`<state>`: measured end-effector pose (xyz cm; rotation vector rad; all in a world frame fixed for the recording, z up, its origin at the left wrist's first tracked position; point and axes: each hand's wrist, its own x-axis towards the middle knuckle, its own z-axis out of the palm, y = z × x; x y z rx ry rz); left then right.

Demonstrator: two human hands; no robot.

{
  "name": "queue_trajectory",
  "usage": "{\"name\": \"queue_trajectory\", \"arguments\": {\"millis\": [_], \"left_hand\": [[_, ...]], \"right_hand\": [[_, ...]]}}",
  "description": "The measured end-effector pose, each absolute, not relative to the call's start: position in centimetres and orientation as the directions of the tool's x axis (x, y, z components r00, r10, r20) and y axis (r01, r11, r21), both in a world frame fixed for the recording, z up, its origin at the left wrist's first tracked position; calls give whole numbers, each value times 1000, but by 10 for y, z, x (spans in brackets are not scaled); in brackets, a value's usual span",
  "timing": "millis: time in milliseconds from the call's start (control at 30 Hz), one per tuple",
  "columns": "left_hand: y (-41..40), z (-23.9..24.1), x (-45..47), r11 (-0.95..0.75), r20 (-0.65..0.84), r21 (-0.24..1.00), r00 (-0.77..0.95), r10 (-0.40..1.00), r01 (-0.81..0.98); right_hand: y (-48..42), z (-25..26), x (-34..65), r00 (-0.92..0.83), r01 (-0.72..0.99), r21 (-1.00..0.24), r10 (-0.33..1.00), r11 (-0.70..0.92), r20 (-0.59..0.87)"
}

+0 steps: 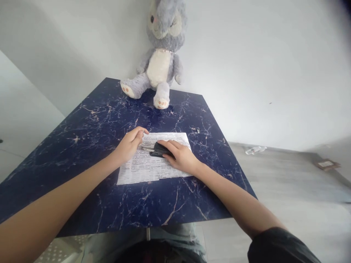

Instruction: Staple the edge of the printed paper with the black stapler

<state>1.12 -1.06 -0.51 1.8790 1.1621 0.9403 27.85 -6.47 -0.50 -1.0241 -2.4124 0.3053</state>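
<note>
Printed paper sheets (145, 168) lie in the middle of a dark blue marble-patterned table (90, 124). A black stapler (159, 149) rests on the paper's upper part, its metal nose pointing left. My right hand (179, 157) lies over the stapler's right end, fingers on top of it. My left hand (128, 145) rests on the left part of the paper with fingers curled, its fingertips close to the stapler's nose.
A grey and white plush rabbit (160, 62) sits at the table's far edge against the white wall. A small dark object (197, 130) lies on the table right of the paper. On the floor at right lie a small white item (255, 149) and a flat brown piece (326, 164).
</note>
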Motion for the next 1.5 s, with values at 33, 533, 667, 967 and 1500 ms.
{"name": "queue_trajectory", "arguments": {"millis": [33,533,667,967,1500], "left_hand": [[-10,-3,10,-389,251,810,341,906,439],[-4,4,0,-596,171,671,691,702,440],[-5,5,0,-587,167,678,686,708,441],[2,5,-7,-667,195,611,736,649,426],[-6,1,9,-673,204,692,823,531,262]], "right_hand": [[-65,-5,279,-591,610,-393,726,688,353],[-67,-5,279,-580,593,-430,731,681,359],[-67,-6,280,-583,589,-431,729,684,359],[-67,-3,280,-571,575,-472,741,668,353],[-75,-14,266,-654,293,-538,576,790,491]]}}
